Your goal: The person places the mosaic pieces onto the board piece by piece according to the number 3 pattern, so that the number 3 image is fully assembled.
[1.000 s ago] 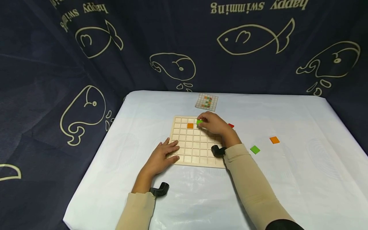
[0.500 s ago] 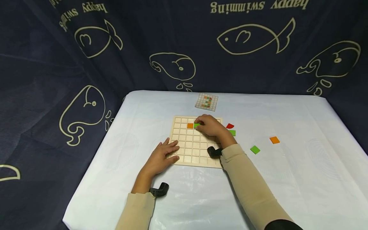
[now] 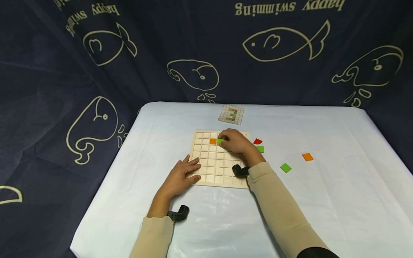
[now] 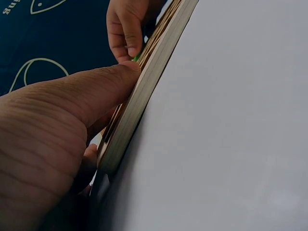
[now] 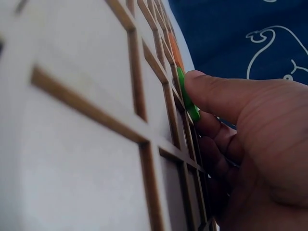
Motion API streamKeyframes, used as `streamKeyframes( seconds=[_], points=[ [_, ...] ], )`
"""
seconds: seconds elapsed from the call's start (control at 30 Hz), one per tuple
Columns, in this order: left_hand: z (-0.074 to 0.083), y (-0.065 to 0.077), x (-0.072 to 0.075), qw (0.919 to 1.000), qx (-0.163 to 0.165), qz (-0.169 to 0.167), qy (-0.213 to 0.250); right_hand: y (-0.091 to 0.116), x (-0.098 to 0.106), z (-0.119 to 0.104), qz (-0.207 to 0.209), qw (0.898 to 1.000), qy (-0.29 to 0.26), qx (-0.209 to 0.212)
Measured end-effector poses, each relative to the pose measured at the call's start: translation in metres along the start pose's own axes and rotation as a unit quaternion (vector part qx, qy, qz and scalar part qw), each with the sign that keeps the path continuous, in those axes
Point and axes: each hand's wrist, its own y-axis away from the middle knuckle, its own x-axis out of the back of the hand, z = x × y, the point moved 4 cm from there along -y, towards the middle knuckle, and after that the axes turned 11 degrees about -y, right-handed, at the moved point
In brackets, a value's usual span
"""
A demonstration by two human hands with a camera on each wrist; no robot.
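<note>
A wooden grid board (image 3: 211, 165) lies on the table in the head view. An orange square tile (image 3: 213, 141) sits in one of its upper cells. Just right of that tile, my right hand (image 3: 237, 140) pinches a green tile (image 3: 220, 141) between thumb and fingers. In the right wrist view the green tile (image 5: 187, 94) tilts slightly at its cell beside the orange tile (image 5: 175, 50). My left hand (image 3: 180, 175) rests with spread fingers on the board's lower left edge. The right hand covers part of the board's upper right.
Right of the board lie a red quarter-round tile (image 3: 257, 141) and a green tile (image 3: 260, 149). Farther right are another green tile (image 3: 285, 168) and an orange tile (image 3: 308, 157). A printed pattern card (image 3: 231, 114) lies behind the board on the white table (image 3: 129, 200).
My right hand has moved slightly left and toward me, bringing the green tile down to the cell beside the orange one. My left hand has stayed in place.
</note>
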Motion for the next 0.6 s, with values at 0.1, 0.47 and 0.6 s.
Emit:
streamKeyframes(
  seconds=[0.1,0.47,0.6],
  points=[
    [0.0001,0.0003,0.0000,1.0000,0.000,-0.001,0.003,0.0006,-0.0005,-0.0001,0.002,1.000,-0.001,-0.002],
    [0.0007,0.0002,0.0002,1.0000,-0.002,0.000,0.006,0.0049,0.0012,-0.0021,0.003,0.999,-0.030,-0.012],
    [0.0008,0.0001,0.0003,1.0000,-0.004,0.000,0.005,0.0063,0.0022,0.0019,0.006,0.997,-0.069,-0.016]
  ],
)
